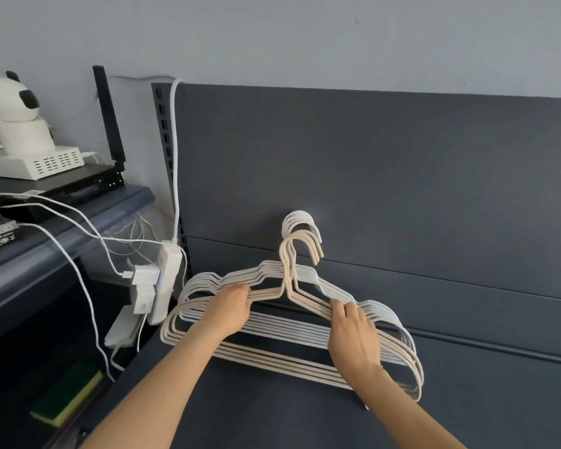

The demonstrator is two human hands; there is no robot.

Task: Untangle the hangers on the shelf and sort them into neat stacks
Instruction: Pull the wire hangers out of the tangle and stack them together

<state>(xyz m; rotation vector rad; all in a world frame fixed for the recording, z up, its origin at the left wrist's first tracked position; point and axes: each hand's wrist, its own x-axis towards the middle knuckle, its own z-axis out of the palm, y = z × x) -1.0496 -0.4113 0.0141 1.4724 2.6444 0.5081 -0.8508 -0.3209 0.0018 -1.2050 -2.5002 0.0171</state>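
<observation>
While the left hand (pixel 230 307) and right hand (pixel 353 335) gripped the beige hangers (pixel 272 362), a tug might have snagged the white hangers (pixel 289 328) behind

Single head-worn view, angled forward and down, close over shelf (pixel 256 416)

Dark grey shelf (pixel 272 416), beige hangers (pixel 272 359) standing on it in front, white hangers (pixel 292 330) just behind

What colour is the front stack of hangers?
Beige hangers, in front of the white hangers; the head view shows it best.
</observation>
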